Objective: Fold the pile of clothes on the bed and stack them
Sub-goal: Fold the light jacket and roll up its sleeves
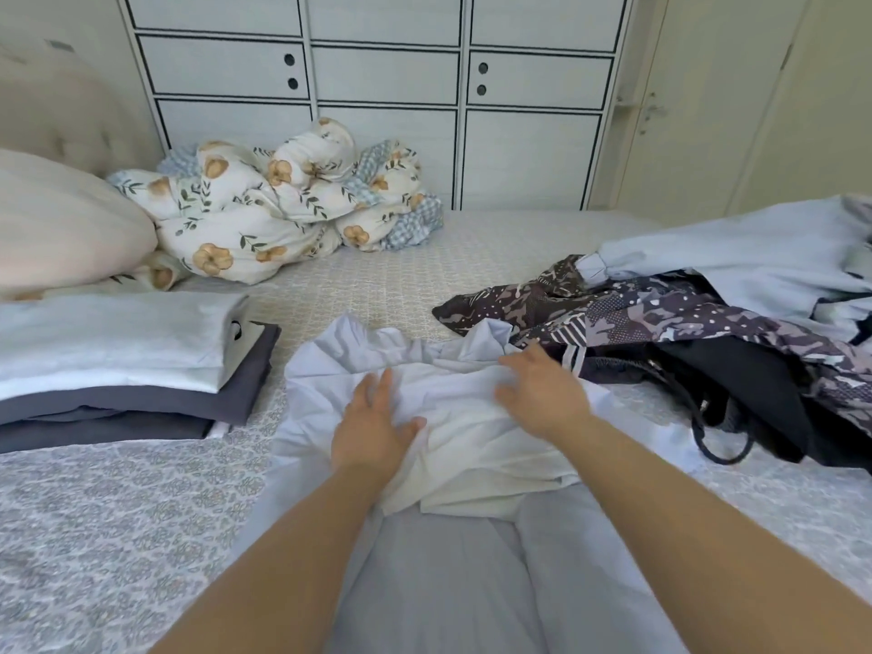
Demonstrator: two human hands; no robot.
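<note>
While we work at the bed, this is how things lie:

Garment in hand: a crumpled pale white-blue cotton garment (453,417) lies on the patterned grey bedspread (118,535) directly in front of us, bunched into ridges and not yet flat.

Left hands report: our left hand (373,427) rests flat on the garment's near-left part, fingers straight and spread, clamped on nothing.

Right hands report: our right hand (542,394) lies on the garment's right side, fingers loosely bent over a ridge of cloth; we cannot tell whether it pinches a fold or only presses.

Folded stack: a pile of folded pale and dark grey clothes (127,365) sits on the bed to our left, just beside the garment.

Unfolded pile: a heap with a dark patterned purple-grey fabric (637,313), a light blue garment (755,257) and a black piece with a cord (736,394) lies to our right, its edge touching the white cloth.

Handling: we judge the garment light, soft and limp; it will slide and wrinkle instead of holding shape, so it wants smoothing outward with flat palms first.

Where to take hold: we would pinch it at seams or corners, shoulders or hem, and not mid-panel, so the fold line runs straight.

Progress: we judge the task midway, several pieces stacked and several left.

Beyond: a rumpled floral duvet (283,200) lies by the pillow (61,224).
</note>
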